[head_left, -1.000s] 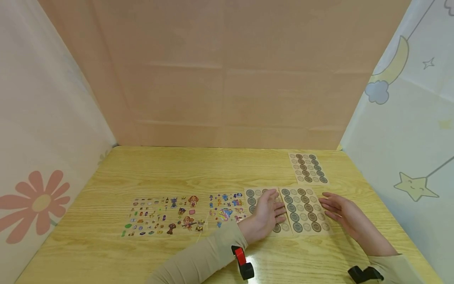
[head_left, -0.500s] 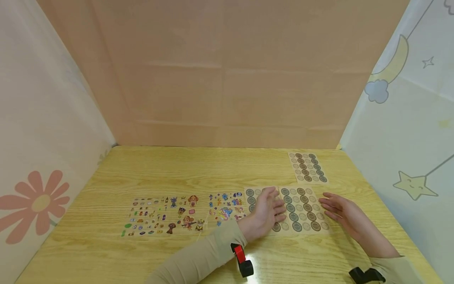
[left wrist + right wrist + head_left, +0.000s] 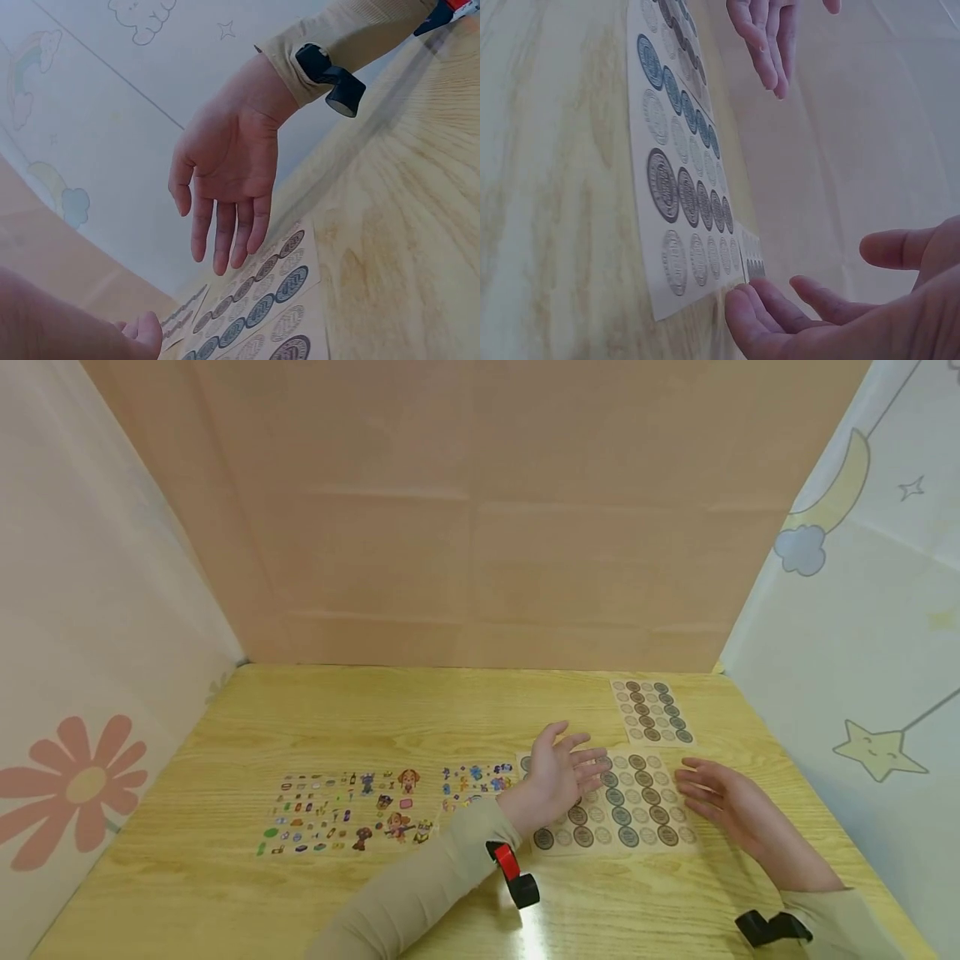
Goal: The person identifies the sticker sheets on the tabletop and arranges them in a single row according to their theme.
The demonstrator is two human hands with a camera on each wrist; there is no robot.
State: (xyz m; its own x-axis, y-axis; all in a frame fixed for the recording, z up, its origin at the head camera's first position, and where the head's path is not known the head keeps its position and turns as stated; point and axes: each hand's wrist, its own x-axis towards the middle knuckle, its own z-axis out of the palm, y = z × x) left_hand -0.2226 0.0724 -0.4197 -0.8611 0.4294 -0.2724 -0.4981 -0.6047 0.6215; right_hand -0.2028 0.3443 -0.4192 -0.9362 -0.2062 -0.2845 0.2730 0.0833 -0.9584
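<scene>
My left hand (image 3: pixel 553 779) hovers palm inward over a sheet of round seal stickers (image 3: pixel 583 837), with its fingers spread and holding nothing. Just right of that sheet lies a second sheet of round stickers (image 3: pixel 639 814), with rows of dark, blue-grey and pale circles. My right hand (image 3: pixel 729 803) is held at this second sheet's right edge, fingers loosely extended and nothing in them. The right wrist view shows its fingertips (image 3: pixel 739 307) near the corner of the sheet. From the left wrist view, the right hand (image 3: pixel 229 165) hangs palm toward me above the stickers.
Behind the pair lies another round-sticker sheet (image 3: pixel 651 713). To the left are a small sheet of colourful cartoon stickers (image 3: pixel 476 774), partly covered by the left forearm, and a wide clear sheet of puppy and food stickers (image 3: pixel 399 827). Fabric walls enclose the wooden table (image 3: pixel 420 714).
My left hand has lifted and shifted away from me, its thumb and fingers spreading more, so more of the left round-sticker sheet shows. The right hand has stayed nearly still.
</scene>
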